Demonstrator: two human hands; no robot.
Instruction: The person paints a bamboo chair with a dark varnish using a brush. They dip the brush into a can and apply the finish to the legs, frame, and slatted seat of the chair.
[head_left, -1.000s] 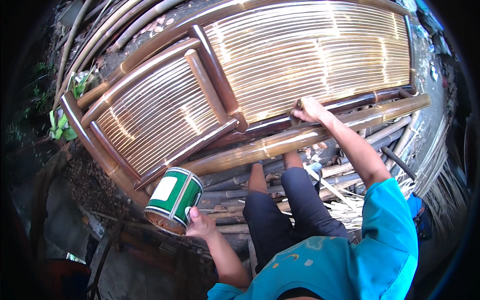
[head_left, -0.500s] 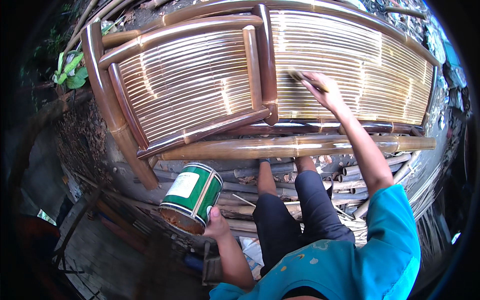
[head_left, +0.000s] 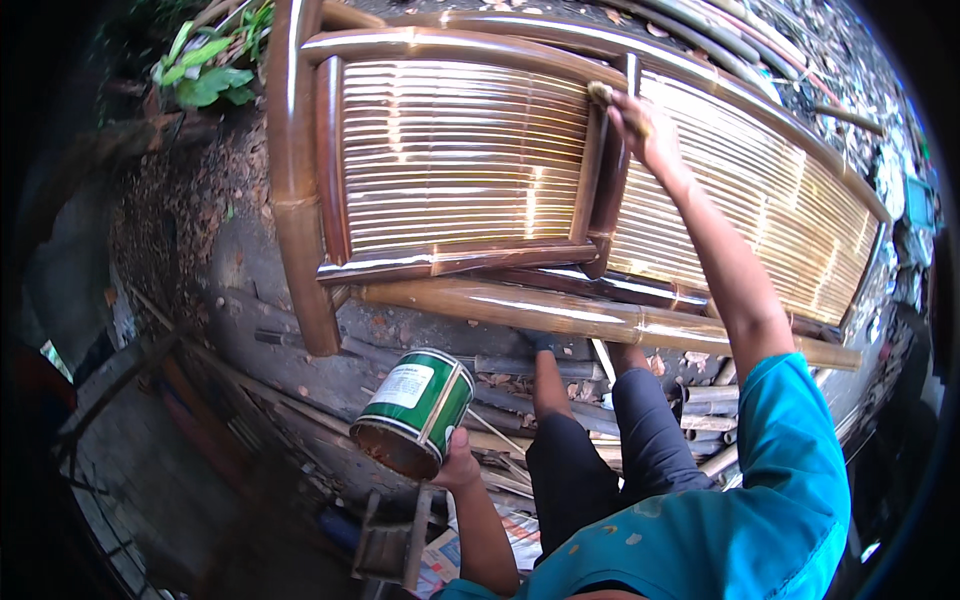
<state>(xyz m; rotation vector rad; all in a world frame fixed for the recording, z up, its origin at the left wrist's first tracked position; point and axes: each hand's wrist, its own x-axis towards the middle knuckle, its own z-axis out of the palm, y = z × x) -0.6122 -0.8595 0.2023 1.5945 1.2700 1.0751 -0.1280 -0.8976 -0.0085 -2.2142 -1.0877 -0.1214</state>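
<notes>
My right hand [head_left: 650,135] is closed on a paintbrush [head_left: 601,92]. Its bristles meet the upper end of a short upright post [head_left: 589,165] on a glossy brown bamboo bench. To the left of the post, a framed panel of thin bamboo slats [head_left: 460,150] shines with bright streaks; a longer slatted panel [head_left: 740,190] stretches off to the right. Lower down, my left hand [head_left: 457,462] grips a green tin can [head_left: 420,400] with a white label, tilted, its brown-stained end toward me. The can's contents do not show.
A thick bamboo pole [head_left: 500,305] runs along the bench's near side. Cut bamboo pieces [head_left: 710,405] lie on the ground beside my legs. A leafy green plant [head_left: 205,75] grows at the far left, and more poles [head_left: 720,35] lie behind the bench.
The brush in my right hand has moved from the long right panel up to the short post's top. My view has shifted left, and the can stays in my left hand.
</notes>
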